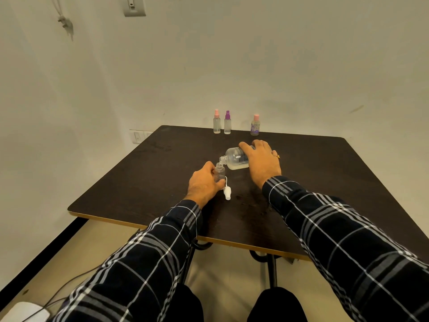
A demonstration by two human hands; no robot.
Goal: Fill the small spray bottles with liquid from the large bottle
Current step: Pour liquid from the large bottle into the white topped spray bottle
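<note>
Your right hand (261, 162) holds the large bottle (235, 158) tipped leftward, its neck just over the mouth of the small spray bottle (219, 174) gripped upright by your left hand (203, 183) at frame centre.

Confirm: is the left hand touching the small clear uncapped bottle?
Touching. Head view: left hand grips the small clear uncapped bottle, wrapped round its side.
</note>
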